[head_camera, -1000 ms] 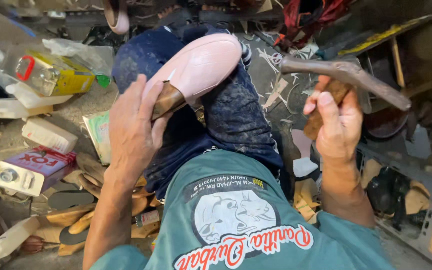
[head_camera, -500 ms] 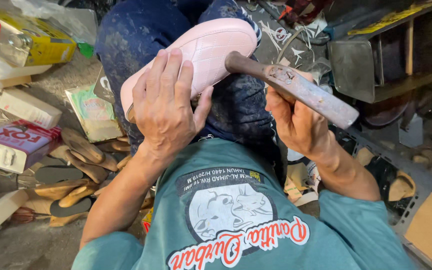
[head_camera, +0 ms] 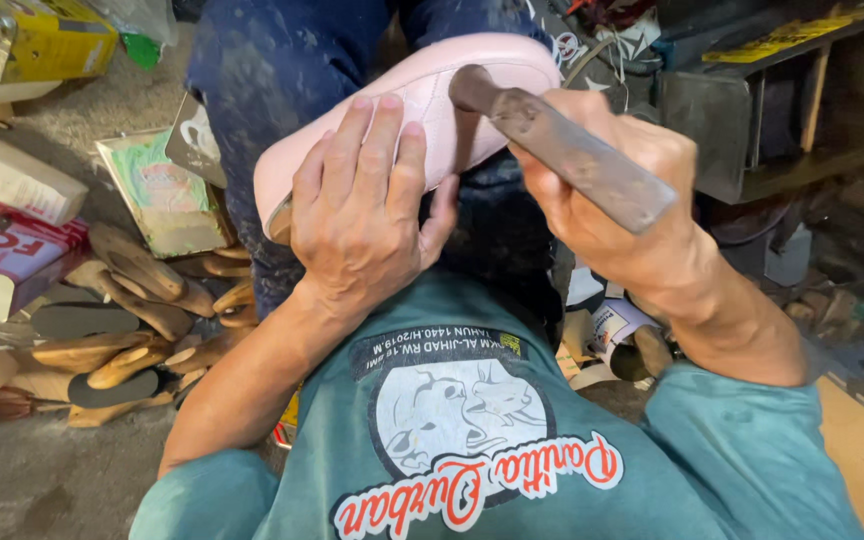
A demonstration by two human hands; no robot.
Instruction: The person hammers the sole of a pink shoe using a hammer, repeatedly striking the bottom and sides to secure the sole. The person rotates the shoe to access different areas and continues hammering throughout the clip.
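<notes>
A pale pink shoe upper (head_camera: 452,110) rests on my knee in dark blue trousers. My left hand (head_camera: 367,205) lies over its heel end, fingers spread and pressing it down. In my right hand (head_camera: 617,190) is a rusty hammer (head_camera: 562,145), gripped around the shaft, with its head touching the top of the pink shoe near the toe. My teal shirt fills the bottom of the view.
Several wooden shoe soles and lasts (head_camera: 137,300) are piled on the floor at left. Cardboard boxes (head_camera: 7,210) and a yellow can (head_camera: 37,40) lie further left. A metal stand and shelf (head_camera: 752,120) sit at right, with a small tin (head_camera: 617,335) below.
My right hand has swung the hammer down from raised at the right onto the shoe. My left hand has slid over the shoe's heel, and the view has closed in.
</notes>
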